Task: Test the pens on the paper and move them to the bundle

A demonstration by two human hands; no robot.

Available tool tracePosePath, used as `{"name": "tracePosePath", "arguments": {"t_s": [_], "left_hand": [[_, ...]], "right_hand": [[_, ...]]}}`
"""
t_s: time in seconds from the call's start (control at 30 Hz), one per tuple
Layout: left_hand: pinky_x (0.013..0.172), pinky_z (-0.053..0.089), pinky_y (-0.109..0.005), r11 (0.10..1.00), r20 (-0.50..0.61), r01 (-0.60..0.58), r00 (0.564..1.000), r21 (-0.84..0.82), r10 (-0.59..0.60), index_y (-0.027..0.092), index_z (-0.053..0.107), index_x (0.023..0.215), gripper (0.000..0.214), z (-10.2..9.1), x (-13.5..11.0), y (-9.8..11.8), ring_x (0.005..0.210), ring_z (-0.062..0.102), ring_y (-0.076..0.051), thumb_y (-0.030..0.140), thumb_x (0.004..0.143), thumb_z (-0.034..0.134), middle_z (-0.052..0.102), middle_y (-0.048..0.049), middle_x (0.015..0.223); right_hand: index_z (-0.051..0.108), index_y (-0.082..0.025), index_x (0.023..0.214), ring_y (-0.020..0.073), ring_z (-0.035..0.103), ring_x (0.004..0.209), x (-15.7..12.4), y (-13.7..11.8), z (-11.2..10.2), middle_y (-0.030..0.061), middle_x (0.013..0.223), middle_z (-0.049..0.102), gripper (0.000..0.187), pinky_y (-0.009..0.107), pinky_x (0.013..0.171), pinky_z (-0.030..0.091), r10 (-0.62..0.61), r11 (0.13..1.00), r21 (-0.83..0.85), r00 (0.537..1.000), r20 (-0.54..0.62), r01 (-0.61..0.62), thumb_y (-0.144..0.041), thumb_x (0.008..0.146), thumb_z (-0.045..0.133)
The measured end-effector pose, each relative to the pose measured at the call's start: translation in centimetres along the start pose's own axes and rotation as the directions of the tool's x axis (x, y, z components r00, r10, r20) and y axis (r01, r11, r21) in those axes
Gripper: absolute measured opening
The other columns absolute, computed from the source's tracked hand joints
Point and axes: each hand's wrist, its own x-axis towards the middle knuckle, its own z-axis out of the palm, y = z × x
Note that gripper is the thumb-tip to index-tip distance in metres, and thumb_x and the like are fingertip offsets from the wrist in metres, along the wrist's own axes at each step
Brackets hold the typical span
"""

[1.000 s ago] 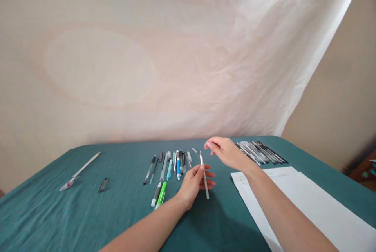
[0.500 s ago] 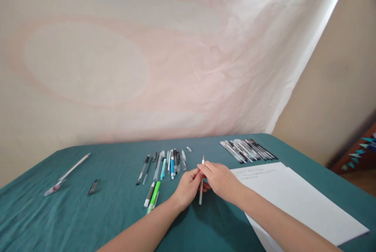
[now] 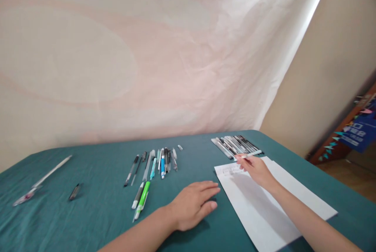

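My right hand (image 3: 255,169) is closed on a slim white pen (image 3: 252,154), held slanting above the top of a white sheet of paper (image 3: 264,209). Lines of small handwriting (image 3: 230,169) show near the sheet's upper left. My left hand (image 3: 195,204) has its fingers stretched out, palm down, over the green cloth just left of the paper, with nothing in it. Behind the right hand lies a neat row of black, grey and clear pens (image 3: 233,144).
A looser group of pens (image 3: 163,164) lies left of centre, with a green highlighter (image 3: 143,198) nearer me. A small cap (image 3: 180,147) sits behind them. Farther left are a short dark piece (image 3: 74,191) and a long clear wrapper (image 3: 39,183). A pale curtain (image 3: 164,67) hangs behind.
My hands have parted. The right hand has carried the pen rightward over the paper; the left has let go and opened. The view has turned slightly to the right.
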Motion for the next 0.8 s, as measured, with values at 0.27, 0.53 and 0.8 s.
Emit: {"name": "tracePosePath", "arguments": {"t_s": [0.27,0.53,0.8], "left_hand": [[0.105,0.014,-0.049,0.988,0.212,-0.092,0.975,0.127,0.064,0.026,0.026,0.137,0.056,1.4,0.9,0.9,0.130,0.023,-0.028,0.048,0.086,0.035,0.028,-0.0067,0.142],[0.106,0.011,-0.048,0.984,0.236,-0.103,0.970,0.147,0.067,0.026,0.031,0.135,0.054,1.5,1.0,0.5,0.131,0.021,-0.028,0.049,0.087,0.033,0.030,-0.0052,0.141],[0.106,0.012,-0.048,0.983,0.227,-0.113,0.971,0.148,0.077,0.027,0.031,0.135,0.053,1.5,1.1,0.5,0.131,0.022,-0.028,0.048,0.087,0.034,0.030,-0.0048,0.141]], "right_hand": [[0.058,-0.017,0.078,0.0146,0.053,0.052,-1.0,5.3,-2.0,0.0012,0.058,0.060,0.025,0.024,0.049,0.040,0.185,0.970,0.180,0.977,-0.102,-0.165,-0.040,0.070,0.054],[0.048,-0.019,0.063,0.0106,0.041,0.042,-1.5,6.0,-1.7,-0.0037,0.047,0.047,0.025,0.023,0.041,0.031,0.148,0.986,0.105,0.976,-0.157,-0.132,-0.042,0.073,0.051],[0.047,-0.019,0.062,0.0105,0.040,0.041,-1.3,6.4,-1.7,-0.0048,0.045,0.045,0.024,0.023,0.042,0.031,0.126,0.992,0.037,0.976,-0.177,-0.121,-0.040,0.073,0.049]]}}
